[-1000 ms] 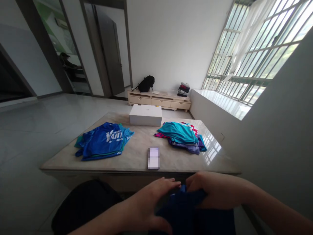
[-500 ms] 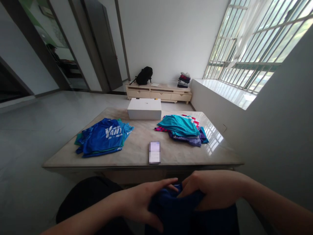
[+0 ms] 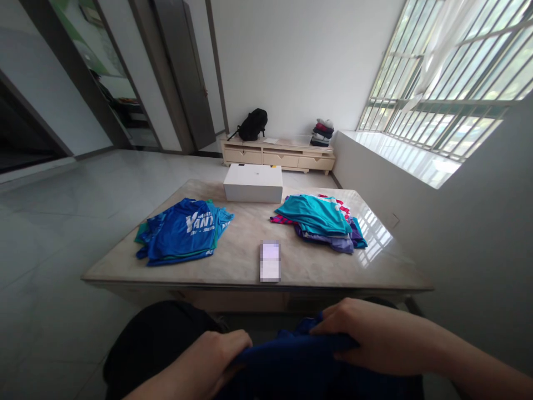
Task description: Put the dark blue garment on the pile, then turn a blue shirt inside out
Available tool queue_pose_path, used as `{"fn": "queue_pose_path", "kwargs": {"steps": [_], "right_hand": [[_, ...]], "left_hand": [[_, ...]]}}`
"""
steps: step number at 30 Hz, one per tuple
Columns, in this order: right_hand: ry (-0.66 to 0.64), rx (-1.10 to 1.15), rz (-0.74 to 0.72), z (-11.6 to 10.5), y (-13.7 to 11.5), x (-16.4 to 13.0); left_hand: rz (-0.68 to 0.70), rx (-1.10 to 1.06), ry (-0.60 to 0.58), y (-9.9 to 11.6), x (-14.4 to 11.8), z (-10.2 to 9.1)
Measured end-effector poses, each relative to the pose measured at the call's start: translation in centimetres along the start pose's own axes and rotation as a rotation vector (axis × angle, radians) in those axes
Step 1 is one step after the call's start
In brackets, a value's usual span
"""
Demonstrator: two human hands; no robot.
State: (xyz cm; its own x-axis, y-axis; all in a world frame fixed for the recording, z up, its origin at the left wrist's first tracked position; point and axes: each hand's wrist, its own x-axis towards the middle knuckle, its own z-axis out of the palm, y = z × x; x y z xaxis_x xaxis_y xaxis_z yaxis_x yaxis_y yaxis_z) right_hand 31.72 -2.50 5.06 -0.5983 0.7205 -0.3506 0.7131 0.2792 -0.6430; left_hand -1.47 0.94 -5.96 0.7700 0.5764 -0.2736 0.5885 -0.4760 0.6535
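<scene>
A dark blue garment lies bunched in my lap below the table's near edge. My left hand grips its left edge with curled fingers. My right hand pinches its upper right edge. On the marble table sit a pile of blue shirts at the left and a heap of teal, purple and pink clothes at the right. A phone lies near the front edge, between the two piles.
A white box stands at the table's far side. Behind it, a low cabinet carries a black backpack and folded clothes. A barred window is at the right, dark doors at the left.
My hands have moved apart along the dark blue garment, the left hand sliding left and closing on the cloth. The view has shifted slightly left.
</scene>
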Motion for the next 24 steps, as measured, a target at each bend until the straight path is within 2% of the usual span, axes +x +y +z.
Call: {"fn": "queue_pose_path", "kwargs": {"steps": [3,5,6,9,11,14,16,18,20,22,24], "right_hand": [[-0.048,-0.011,-0.024,0.6,0.9,1.7],[-0.058,0.014,-0.041,0.1,1.2,3.3],[-0.055,0.034,-0.049,-0.4,1.2,4.2],[0.029,0.175,-0.064,-3.3,0.8,7.5],[0.169,0.468,-0.097,-5.7,0.8,10.0],[0.508,1.062,-0.225,-9.3,2.3,13.8],[0.719,1.257,-0.289,-10.9,4.4,16.2],[0.881,1.343,-0.315,-11.8,7.3,18.5],[1.009,1.429,-0.318,-12.0,10.5,20.3],[1.102,1.496,-0.303,-11.6,13.9,21.8],[1.174,1.539,-0.270,-10.6,17.4,22.8]], "left_hand": [[-0.088,0.065,0.016,-0.3,0.3,-1.6],[-0.116,0.159,0.059,-0.4,1.0,-4.2],[-0.122,0.234,0.096,-0.3,1.4,-6.2],[-0.154,0.602,0.242,0.9,3.6,-14.1],[-0.196,0.811,0.387,3.1,6.0,-20.4],[-0.152,0.909,0.544,8.7,12.2,-28.8],[-0.096,0.960,0.628,13.0,17.9,-32.2],[-0.032,1.001,0.691,16.7,24.3,-33.2],[0.092,1.028,0.699,19.1,30.8,-32.0],[0.216,1.027,0.657,19.7,36.9,-28.8],[0.308,1.002,0.574,18.6,41.9,-24.2]]}}
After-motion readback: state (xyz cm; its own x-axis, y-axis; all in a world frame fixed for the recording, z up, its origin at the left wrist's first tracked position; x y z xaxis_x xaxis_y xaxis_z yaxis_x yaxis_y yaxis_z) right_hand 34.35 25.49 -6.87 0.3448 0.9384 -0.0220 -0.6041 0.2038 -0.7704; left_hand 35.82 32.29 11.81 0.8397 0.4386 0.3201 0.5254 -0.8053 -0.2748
